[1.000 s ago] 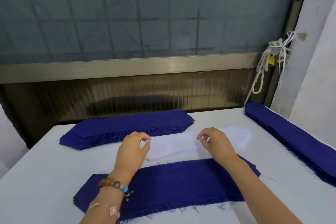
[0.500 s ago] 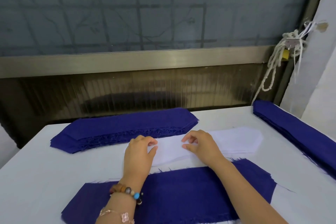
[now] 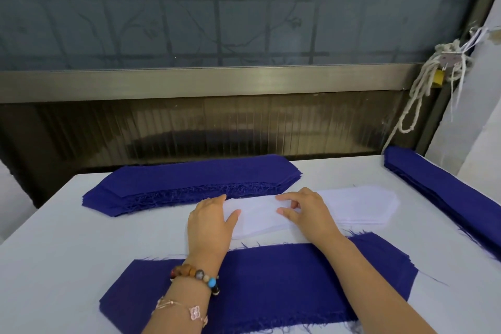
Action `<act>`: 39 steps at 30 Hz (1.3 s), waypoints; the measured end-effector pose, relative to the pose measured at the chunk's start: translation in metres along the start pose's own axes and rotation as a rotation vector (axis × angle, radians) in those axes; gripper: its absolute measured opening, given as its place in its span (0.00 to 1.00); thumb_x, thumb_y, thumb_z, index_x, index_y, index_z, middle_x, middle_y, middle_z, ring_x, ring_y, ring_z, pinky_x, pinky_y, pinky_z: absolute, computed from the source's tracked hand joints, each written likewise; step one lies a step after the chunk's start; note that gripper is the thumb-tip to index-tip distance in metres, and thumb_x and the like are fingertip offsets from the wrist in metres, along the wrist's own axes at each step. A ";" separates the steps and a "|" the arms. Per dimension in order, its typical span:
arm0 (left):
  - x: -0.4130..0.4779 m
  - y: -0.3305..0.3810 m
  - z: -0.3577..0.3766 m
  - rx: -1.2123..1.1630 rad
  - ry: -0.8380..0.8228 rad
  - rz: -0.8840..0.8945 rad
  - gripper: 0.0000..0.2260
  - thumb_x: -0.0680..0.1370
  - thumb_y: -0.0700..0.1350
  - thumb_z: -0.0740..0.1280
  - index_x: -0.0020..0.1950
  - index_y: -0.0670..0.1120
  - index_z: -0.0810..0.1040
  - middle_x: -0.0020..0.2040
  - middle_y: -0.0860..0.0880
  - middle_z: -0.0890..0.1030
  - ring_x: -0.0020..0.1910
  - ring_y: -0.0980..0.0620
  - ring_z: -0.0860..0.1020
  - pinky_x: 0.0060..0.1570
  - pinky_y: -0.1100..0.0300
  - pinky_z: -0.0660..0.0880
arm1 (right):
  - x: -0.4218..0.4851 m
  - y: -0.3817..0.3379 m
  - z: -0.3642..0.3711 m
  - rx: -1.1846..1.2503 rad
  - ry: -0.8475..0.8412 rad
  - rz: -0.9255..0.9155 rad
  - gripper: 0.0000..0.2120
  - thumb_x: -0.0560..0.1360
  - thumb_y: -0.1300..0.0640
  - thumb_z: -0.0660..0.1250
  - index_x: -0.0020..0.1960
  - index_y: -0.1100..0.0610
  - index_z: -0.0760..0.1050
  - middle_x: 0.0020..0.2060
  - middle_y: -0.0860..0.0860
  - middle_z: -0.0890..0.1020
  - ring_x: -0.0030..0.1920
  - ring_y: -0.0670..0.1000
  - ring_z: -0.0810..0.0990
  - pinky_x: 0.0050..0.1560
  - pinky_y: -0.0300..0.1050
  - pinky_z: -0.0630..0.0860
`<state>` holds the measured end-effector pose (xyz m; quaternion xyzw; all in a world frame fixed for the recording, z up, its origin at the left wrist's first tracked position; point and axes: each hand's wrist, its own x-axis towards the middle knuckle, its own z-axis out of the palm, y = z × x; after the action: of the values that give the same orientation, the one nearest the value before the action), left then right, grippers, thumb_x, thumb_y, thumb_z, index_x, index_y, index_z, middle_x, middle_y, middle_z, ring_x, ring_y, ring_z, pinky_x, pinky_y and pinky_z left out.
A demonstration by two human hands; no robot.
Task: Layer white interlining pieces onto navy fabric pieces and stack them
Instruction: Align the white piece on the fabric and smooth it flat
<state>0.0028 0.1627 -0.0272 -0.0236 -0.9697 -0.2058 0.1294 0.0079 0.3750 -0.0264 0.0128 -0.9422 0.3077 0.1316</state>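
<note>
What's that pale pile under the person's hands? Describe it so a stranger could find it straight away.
On the white table, look between the far navy stack and the near navy fabric. The white interlining stack lies there, touched by the left hand and right hand. It is the only white pile; every neighbour is navy.

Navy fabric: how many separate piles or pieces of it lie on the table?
3. The back pile lies farthest away, left of centre; the right pile runs along the right edge; the near piece lies closest to the person. Layers within each cannot be counted.
</note>
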 end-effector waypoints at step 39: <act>-0.007 0.008 -0.016 -0.517 0.320 0.053 0.11 0.76 0.34 0.70 0.49 0.50 0.77 0.68 0.50 0.68 0.63 0.56 0.68 0.55 0.76 0.63 | 0.003 0.009 0.004 0.113 0.021 -0.006 0.08 0.74 0.52 0.71 0.53 0.45 0.78 0.41 0.44 0.76 0.46 0.46 0.74 0.52 0.39 0.74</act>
<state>0.0141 0.1633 -0.0116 -0.0486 -0.8515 -0.4436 0.2754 0.0032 0.3802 -0.0336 0.0197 -0.9218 0.3603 0.1414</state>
